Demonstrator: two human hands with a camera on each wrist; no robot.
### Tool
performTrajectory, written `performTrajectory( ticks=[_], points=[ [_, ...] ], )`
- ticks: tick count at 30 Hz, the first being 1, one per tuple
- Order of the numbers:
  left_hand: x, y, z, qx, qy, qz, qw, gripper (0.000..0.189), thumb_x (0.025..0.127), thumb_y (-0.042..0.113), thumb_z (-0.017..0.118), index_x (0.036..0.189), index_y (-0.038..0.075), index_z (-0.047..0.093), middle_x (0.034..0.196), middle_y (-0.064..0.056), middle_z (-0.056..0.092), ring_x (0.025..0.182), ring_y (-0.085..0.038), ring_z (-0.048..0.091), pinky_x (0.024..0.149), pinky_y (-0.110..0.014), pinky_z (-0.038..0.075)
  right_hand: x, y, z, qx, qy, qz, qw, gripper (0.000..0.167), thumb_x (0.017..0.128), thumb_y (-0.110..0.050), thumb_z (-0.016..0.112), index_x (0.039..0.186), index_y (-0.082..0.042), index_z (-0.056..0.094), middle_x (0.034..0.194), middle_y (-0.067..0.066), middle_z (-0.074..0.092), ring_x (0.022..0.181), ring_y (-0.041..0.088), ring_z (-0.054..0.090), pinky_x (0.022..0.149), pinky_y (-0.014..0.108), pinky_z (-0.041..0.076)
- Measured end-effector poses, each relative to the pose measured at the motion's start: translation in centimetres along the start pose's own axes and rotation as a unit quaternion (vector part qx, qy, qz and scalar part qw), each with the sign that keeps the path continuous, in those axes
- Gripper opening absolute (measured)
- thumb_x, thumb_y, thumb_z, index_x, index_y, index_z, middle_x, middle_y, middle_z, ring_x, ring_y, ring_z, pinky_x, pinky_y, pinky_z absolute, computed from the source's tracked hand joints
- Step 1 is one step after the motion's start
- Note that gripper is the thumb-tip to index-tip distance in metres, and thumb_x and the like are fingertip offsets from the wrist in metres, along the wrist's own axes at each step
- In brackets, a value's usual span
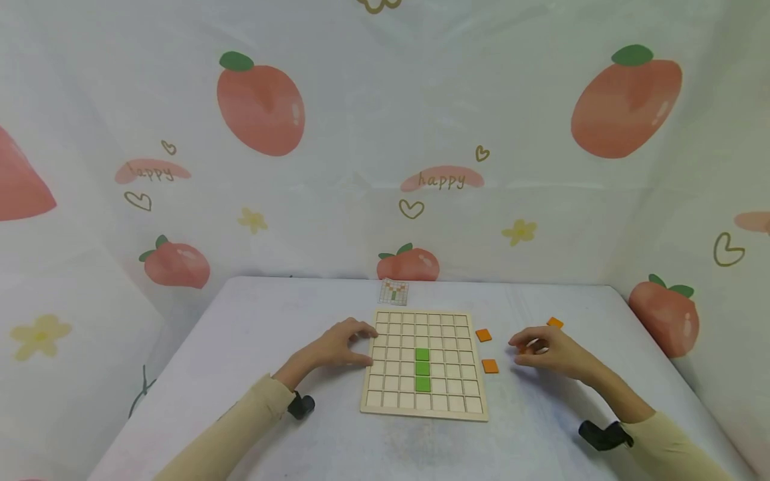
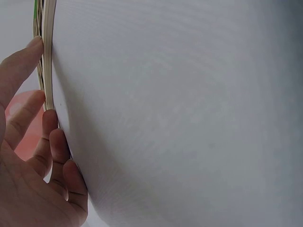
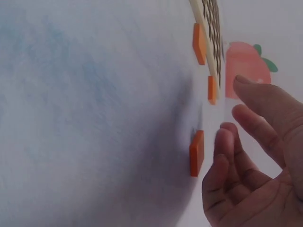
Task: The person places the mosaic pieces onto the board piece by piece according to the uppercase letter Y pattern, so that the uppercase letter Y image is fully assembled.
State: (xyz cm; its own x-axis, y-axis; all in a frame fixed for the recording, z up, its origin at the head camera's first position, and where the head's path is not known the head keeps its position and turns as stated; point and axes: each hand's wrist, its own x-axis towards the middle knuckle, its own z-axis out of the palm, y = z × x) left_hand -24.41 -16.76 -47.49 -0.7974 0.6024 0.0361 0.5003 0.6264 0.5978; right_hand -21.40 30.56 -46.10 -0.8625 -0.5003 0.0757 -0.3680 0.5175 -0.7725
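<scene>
A light wooden grid board (image 1: 385, 399) lies flat on the white table, with three green square tiles (image 1: 423, 369) in one column of its cells. My left hand (image 1: 339, 343) rests at the board's left edge, thumb and fingertips touching the frame. To the right of the board, my right hand (image 1: 550, 351) hovers with loosely bent fingers and nothing between them. Close by its fingertips, an orange tile (image 3: 197, 153) lies on the table, partly covered by the hand in the head view. Two more orange tiles, one upper (image 1: 484, 335) and one lower (image 1: 490, 366), lie beside the board's right edge.
Another orange tile (image 1: 555, 323) lies beyond the right hand. Behind the board is a small card (image 1: 394, 292) printed with a coloured grid pattern. A white cloth backdrop (image 1: 337, 240) with peach prints rises at the table's back edge.
</scene>
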Motion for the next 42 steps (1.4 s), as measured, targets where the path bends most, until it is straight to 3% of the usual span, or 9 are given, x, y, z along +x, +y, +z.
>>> performTrajectory(
  ticks=[5, 15, 22, 31, 42],
  points=[
    [0.0, 0.1, 0.0, -0.002, -0.001, -0.01, 0.9999, 0.051, 0.084, 0.026, 0.086, 0.127, 0.009, 0.065, 0.116, -0.005, 0.059, 0.108, -0.025, 0.054, 0.095, -0.042, 0.047, 0.2, 0.2, 0.9, 0.014, 0.002, -0.022, 0.9997, 0.033, 0.084, -0.014, 0.085, 0.11, -0.001, 0.071, 0.081, 0.004, 0.059, 0.067, 0.011, 0.053, 0.058, 0.025, 0.045],
    [0.1, -0.1, 0.1, -0.009, 0.0, -0.013, 0.9999, 0.051, 0.084, 0.026, 0.086, 0.127, 0.01, 0.065, 0.115, -0.005, 0.057, 0.107, -0.025, 0.054, 0.095, -0.043, 0.046, 0.5, 0.0, 2.8, -0.02, 0.019, 0.016, 0.9995, 0.043, 0.076, -0.019, 0.091, 0.112, -0.006, 0.071, 0.068, -0.005, 0.047, 0.061, 0.008, 0.044, 0.053, 0.024, 0.036],
    [0.0, 0.0, 0.0, -0.008, 0.001, -0.016, 0.9998, 0.051, 0.084, 0.027, 0.086, 0.127, 0.01, 0.065, 0.114, -0.006, 0.057, 0.107, -0.026, 0.054, 0.095, -0.044, 0.047, 0.7, -0.6, 3.8, -0.033, 0.026, 0.025, 0.9988, 0.04, 0.075, -0.02, 0.092, 0.108, -0.007, 0.072, 0.067, -0.004, 0.045, 0.061, 0.009, 0.042, 0.054, 0.025, 0.034],
    [-0.2, 0.1, 0.0, -0.002, 0.01, 0.002, 0.9999, 0.049, 0.083, 0.025, 0.086, 0.125, 0.008, 0.065, 0.113, -0.007, 0.058, 0.104, -0.025, 0.055, 0.093, -0.042, 0.048, 0.9, -1.0, 4.3, -0.037, 0.024, 0.033, 0.9985, 0.031, 0.077, -0.017, 0.09, 0.103, -0.009, 0.075, 0.066, -0.006, 0.045, 0.06, 0.009, 0.042, 0.053, 0.024, 0.034],
    [-0.1, 0.2, 0.0, -0.005, 0.007, -0.02, 0.9998, 0.05, 0.083, 0.025, 0.087, 0.126, 0.011, 0.066, 0.114, -0.006, 0.058, 0.105, -0.026, 0.055, 0.094, -0.044, 0.047, 1.0, -1.0, 4.4, -0.019, 0.023, 0.038, 0.9988, 0.022, 0.08, -0.014, 0.088, 0.097, -0.01, 0.075, 0.066, -0.005, 0.047, 0.06, 0.009, 0.043, 0.053, 0.024, 0.033]
  ],
)
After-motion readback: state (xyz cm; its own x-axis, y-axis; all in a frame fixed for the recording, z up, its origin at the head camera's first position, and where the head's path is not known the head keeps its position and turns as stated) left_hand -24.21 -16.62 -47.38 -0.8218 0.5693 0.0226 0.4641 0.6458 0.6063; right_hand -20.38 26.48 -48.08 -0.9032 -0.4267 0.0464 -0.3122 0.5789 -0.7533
